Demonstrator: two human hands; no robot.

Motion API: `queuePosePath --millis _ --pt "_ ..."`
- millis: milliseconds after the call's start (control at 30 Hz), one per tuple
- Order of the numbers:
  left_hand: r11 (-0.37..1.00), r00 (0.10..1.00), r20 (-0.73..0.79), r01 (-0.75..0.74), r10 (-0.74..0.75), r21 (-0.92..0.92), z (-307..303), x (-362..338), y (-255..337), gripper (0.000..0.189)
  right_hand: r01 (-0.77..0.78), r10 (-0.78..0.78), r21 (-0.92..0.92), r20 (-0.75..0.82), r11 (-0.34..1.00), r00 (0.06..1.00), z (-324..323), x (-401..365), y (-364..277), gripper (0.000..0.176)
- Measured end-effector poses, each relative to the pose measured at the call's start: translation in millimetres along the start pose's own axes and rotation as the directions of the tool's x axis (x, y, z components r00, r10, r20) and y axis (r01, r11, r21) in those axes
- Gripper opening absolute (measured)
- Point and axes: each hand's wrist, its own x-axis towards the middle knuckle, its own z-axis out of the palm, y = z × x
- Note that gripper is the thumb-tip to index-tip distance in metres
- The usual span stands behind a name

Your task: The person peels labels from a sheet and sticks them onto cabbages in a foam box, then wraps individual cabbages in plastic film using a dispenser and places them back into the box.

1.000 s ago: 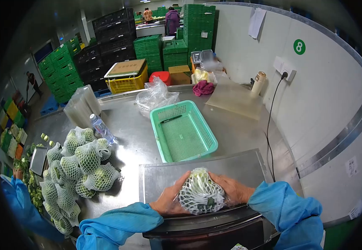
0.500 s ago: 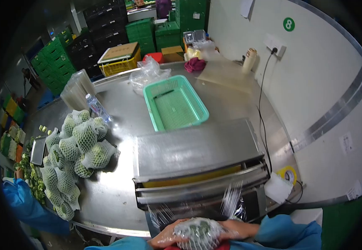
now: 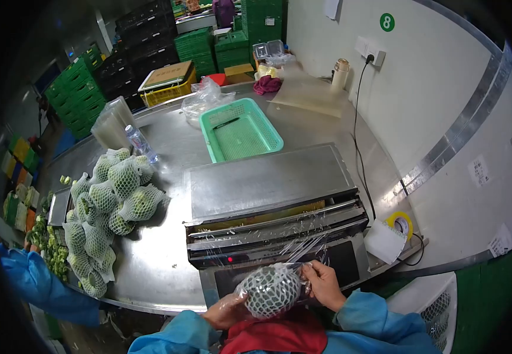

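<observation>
A round green vegetable in a white foam net (image 3: 272, 291), with clear film over it, sits between my hands in front of my body. My left hand (image 3: 227, 311) grips its left side, fingers partly hidden by it. At its right side, my right hand (image 3: 323, 285) is closed in a pinch on stretched cling film (image 3: 303, 249). Strands of that film run up toward the film wrapping machine (image 3: 271, 189), just beyond my hands. A small red light glows on the machine's front.
Several netted vegetables (image 3: 99, 215) are heaped at left near a bottle (image 3: 141, 143). Behind the machine stands a green basket (image 3: 241, 133) with a black pen inside. Yellow tape (image 3: 400, 224) and a power cord (image 3: 357, 141) lie right. A co-worker's blue sleeve (image 3: 43, 286) shows far left.
The netted vegetable has risen and turned in my hands. My right hand has moved from its side to pinch the film, which is now pulled into strands. The view has shifted slightly.
</observation>
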Motion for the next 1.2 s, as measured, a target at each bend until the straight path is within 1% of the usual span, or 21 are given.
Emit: queuePosePath --millis 167,200,267,300,333,400,433,500,533,600,633,667,733,800,833,867,933,967,1067,1133,1200 --pt "0.959 0.984 -0.08 -0.171 0.157 -0.224 -19.6 -39.4 -4.9 0.059 0.067 -0.06 0.172 -0.045 0.983 0.997 11.8 5.6 11.0 0.028" --pt "0.955 0.934 -0.208 -0.295 0.291 0.012 -12.0 -40.7 -14.8 0.045 0.051 -0.048 0.193 -0.022 0.98 0.999 15.8 4.1 2.2 0.029" --pt "0.776 0.732 -0.343 -0.394 0.589 0.493 3.6 -37.3 -33.6 0.025 0.035 -0.041 0.202 0.029 0.979 0.999 21.3 5.2 -3.4 0.029" --pt "0.707 0.627 -0.385 -0.409 0.677 0.577 5.9 -31.0 -33.1 0.023 0.041 -0.044 0.191 0.012 0.981 0.999 22.8 7.6 -3.5 0.029" --pt "0.705 0.617 -0.39 -0.416 0.683 0.575 -2.4 -23.5 -31.6 0.023 0.049 -0.048 0.182 -0.01 0.982 0.999 23.9 9.8 -3.9 0.03" --pt "0.637 0.43 -0.471 -0.532 0.771 0.558 -25.8 -0.5 -26.7 0.025 0.075 -0.073 0.09 -0.026 0.993 0.997 15.0 21.1 4.8 0.028" --pt "0.641 0.434 -0.472 -0.533 0.767 0.552 -36.9 7.5 -24.3 0.025 0.213 -0.221 -0.09 -0.092 0.973 0.971 10.2 34.0 24.7 0.027" --pt "0.25 0.277 -0.196 -0.174 0.94 0.952 -54.4 17.3 -16.7 0.024 0.339 -0.435 -0.451 -0.127 0.826 0.891 9.7 37.8 30.6 0.025" --pt "0.251 0.28 -0.195 -0.181 0.94 0.951 -57.5 21.4 -13.0 0.024 0.337 -0.437 -0.457 -0.13 0.823 0.89 11.7 39.0 34.7 0.025" --pt "-0.205 0.318 0.141 0.179 0.938 0.962 -60.9 28.0 -8.1 0.02 0.314 -0.535 -0.765 -0.046 0.562 0.844 19.5 39.5 44.9 0.019" --pt "-0.226 0.401 0.131 0.201 0.907 0.953 -63.5 36.7 -9.1 0.015 0.225 -0.427 -0.821 -0.025 0.525 0.904 24.9 37.0 41.2 0.01" --pt "-0.233 0.408 0.139 0.19 0.902 0.954 -58.6 44.4 -10.2 0.015 0.214 -0.427 -0.824 -0.038 0.525 0.903 29.6 36.9 41.3 0.01" --pt "-0.305 0.444 0.285 -0.028 0.849 0.952 -44.1 58.9 -8.0 0.013 0.227 -0.372 -0.867 0.052 0.443 0.927 36.2 39.8 41.9 0.012" --pt "-0.3 0.49 0.293 -0.067 0.821 0.952 -34.6 62.0 -1.8 0.014 0.241 -0.368 -0.906 0.104 0.348 0.924 39.6 37.2 40.3 0.021" --pt "-0.282 0.534 0.287 -0.094 0.795 0.955 -30.6 64.0 4.0 0.016 0.348 -0.325 -0.552 0.144 0.758 0.935 39.5 42.6 62.0 0.026" --pt "-0.298 0.528 0.311 -0.114 0.79 0.948 -32.0 65.1 2.5 0.016 0.33 -0.316 -0.036 0.214 0.943 0.925 38.2 45.7 71.5 0.031" --pt "-0.384 0.44 0.51 -0.346 0.739 0.856 -42.8 65.5 -8.9 0.021 0.043 -0.16 0.353 0.312 0.935 0.937 54.5 14.1 19.7 0.037" --pt "-0.329 0.388 0.513 -0.449 0.766 0.831 -46.0 66.6 -15.3 0.024 -0.099 -0.083 0.422 0.391 0.901 0.917 58.8 -0.7 9.3 0.039" --pt "-0.305 0.429 0.64 -0.622 0.637 0.721 -16.1 17.4 -4.2 0.027 -0.437 0.084 0.424 0.635 0.793 0.768 65.4 -34.6 8.0 0.044" --pt "-0.496 0.381 0.806 -0.643 0.454 0.583 -18.8 -0.5 3.2 0.021 -0.558 0.147 0.348 0.738 0.753 0.659 69.8 -48.1 13.3 0.047" --pt "-0.572 0.315 0.935 -0.742 0.163 0.35 -2.7 -24.0 27.6 0.016 -0.615 0.191 0.281 0.786 0.737 0.588 77.2 -51.9 17.8 0.051"
